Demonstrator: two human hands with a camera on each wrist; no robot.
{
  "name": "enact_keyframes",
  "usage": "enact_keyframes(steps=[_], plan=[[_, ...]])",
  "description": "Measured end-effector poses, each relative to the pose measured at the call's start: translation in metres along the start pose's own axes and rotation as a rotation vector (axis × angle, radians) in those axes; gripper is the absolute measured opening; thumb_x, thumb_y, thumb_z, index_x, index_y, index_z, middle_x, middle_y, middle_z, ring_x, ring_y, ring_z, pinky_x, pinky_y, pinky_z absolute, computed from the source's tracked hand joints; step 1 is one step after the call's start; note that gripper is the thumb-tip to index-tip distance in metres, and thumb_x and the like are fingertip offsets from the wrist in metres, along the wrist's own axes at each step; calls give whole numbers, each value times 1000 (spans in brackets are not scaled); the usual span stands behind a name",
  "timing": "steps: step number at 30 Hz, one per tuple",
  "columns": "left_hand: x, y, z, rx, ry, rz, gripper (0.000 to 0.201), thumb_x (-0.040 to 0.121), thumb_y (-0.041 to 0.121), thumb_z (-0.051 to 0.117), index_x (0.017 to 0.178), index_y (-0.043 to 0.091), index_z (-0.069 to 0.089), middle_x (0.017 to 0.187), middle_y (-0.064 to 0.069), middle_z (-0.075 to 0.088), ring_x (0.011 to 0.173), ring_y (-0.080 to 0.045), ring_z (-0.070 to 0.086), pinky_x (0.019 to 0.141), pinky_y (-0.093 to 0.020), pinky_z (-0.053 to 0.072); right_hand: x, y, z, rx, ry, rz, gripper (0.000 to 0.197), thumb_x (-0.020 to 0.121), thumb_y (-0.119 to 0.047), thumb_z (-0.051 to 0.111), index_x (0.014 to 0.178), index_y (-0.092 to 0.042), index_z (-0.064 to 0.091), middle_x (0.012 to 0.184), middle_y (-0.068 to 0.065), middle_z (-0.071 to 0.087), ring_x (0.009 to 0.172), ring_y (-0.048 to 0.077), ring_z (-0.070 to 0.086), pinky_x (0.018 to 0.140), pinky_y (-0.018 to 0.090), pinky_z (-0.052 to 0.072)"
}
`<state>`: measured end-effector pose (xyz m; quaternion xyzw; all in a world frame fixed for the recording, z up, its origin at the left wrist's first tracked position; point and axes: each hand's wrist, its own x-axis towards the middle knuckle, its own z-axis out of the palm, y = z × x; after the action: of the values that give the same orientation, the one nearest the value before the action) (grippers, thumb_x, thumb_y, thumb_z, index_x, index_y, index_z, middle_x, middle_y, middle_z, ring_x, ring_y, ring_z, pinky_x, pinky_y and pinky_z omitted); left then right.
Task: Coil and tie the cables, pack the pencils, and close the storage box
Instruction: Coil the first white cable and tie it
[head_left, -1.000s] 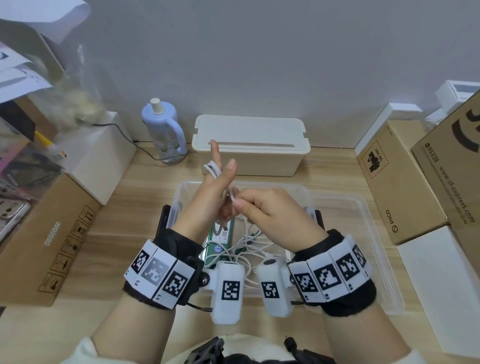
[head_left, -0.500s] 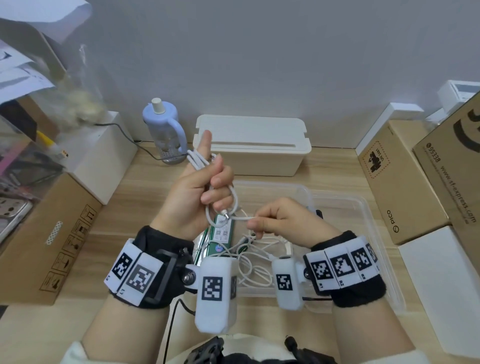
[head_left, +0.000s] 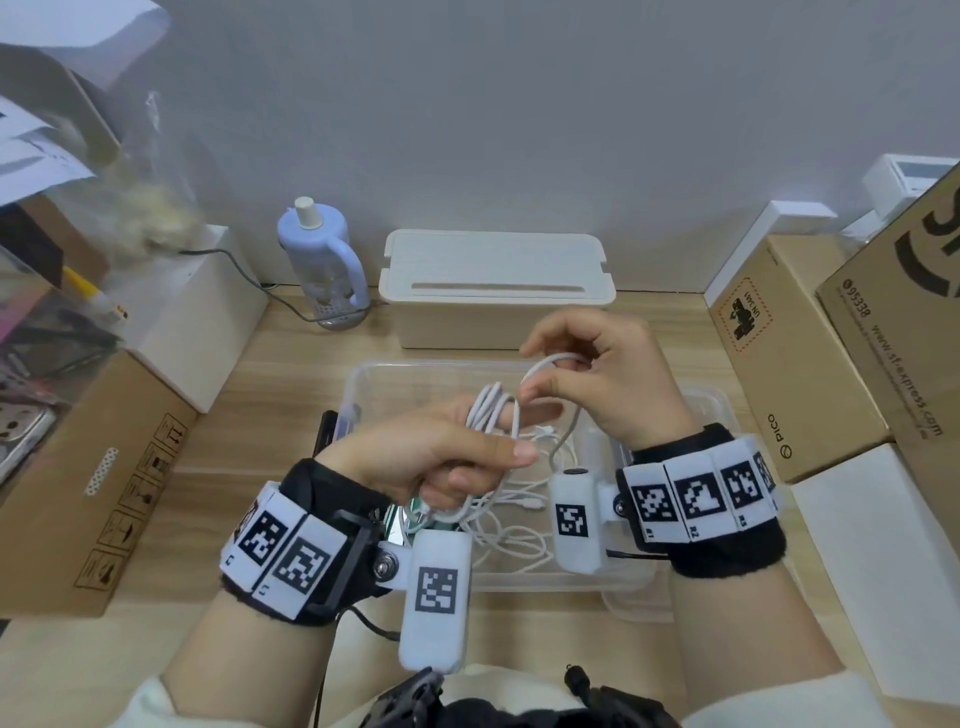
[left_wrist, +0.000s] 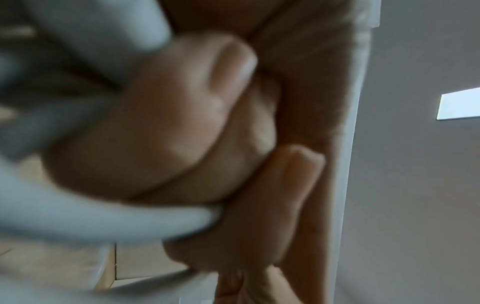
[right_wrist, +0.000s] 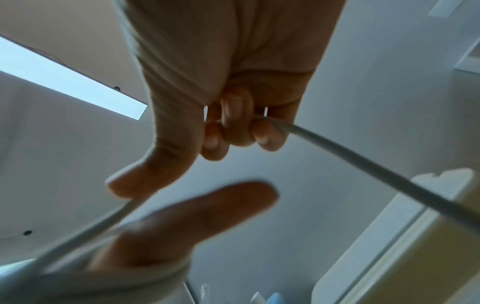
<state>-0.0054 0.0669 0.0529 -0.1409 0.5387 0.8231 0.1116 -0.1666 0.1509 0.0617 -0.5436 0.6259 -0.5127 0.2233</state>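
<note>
Cable (head_left: 491, 410) loops sit bunched in the left hand (head_left: 441, 457), fingers curled round them, above the clear box (head_left: 722, 410). The right hand (head_left: 608, 379), just beyond and right, pinches the free strand (arching back toward the bundle), so the next wrap looks to be its job.

office/storeroom | shipping cartons (head_left: 789, 353) | wooden desk (head_left: 270, 426)

White cable (head_left: 492, 410) looped in coils, held above the clear storage box (head_left: 717, 415), more loose white cables (head_left: 511, 525) inside

Both hands hold the cable (head_left: 493, 410) above the storage box (head_left: 691, 410) (lidded box (head_left: 496, 291) behind).
</note>
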Motion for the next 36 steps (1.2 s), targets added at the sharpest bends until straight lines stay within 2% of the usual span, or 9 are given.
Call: enact_keyframes(steps=[6,9,11,14,17,21,26,29,36], plan=[[-2,1,-5,-110,-6,216,50,72,31,74,121,32,60,42,11,36,33,2,26,34,-15,18,-2,15,6,-128,-19,85,8,74,-20,72,81,-24,74,66,-7,62,67,10,56,66,29,44],[0,4,-6,-173,116,338,73,63,38,80,129,39,50,46,10,39,35,3,30,37,-15,22,-7,14,11,-183,-198,201,15,85,-18,62,96,-22,71,56,-21,60,61,-8,55,63,12,38],[3,3,-5,-166,167,398,85,62,42,79,136,41,36,51,9,43,37,3,33,39,-15,26,-9,7,14,-259,-260,195,15,88,-21,57,98,-21,67,54,-13,54,55,-1,48,58,17,34],[8,1,-4,-105,289,415,94,60,56,75,138,49,24,54,3,42,39,-1,32,41,-17,29,-8,-7,18,-376,-346,131,14,91,-19,49,92,-26,60,73,-12,59,70,8,54,67,27,42],[10,2,-1,33,453,350,86,68,63,53,141,54,9,50,4,42,42,-6,35,40,-19,32,-10,-15,20,-554,-346,107,18,92,-24,42,78,-29,52,75,-9,60,78,18,56,74,38,47],[12,1,-3,217,627,266,70,71,69,36,136,62,10,48,4,44,42,-12,34,41,-22,34,-13,-25,20,-539,-211,55,28,93,-31,42,66,-29,43,55,-8,45,58,17,47,58,38,42],[14,0,-8,101,716,282,48,88,52,45,135,43,40,53,0,37,41,-10,32,41,-22,31,-13,-30,23,-509,-238,44,28,94,-32,41,80,-22,63,68,-4,63,69,18,57,66,40,47],[9,2,-14,26,809,363,32,93,34,48,124,32,56,48,4,40,36,-6,31,35,-17,28,-14,-28,20,-516,-234,78,27,93,-32,43,83,-21,65,59,-4,56,59,12,51,61,35,44],[5,3,-19,-232,746,384,26,94,30,46,113,24,63,56,3,38,38,-4,29,39,-16,30,-16,-33,22,-547,-278,81,30,94,-34,42,83,-17,65,47,-3,42,51,11,41,58,35,39]])
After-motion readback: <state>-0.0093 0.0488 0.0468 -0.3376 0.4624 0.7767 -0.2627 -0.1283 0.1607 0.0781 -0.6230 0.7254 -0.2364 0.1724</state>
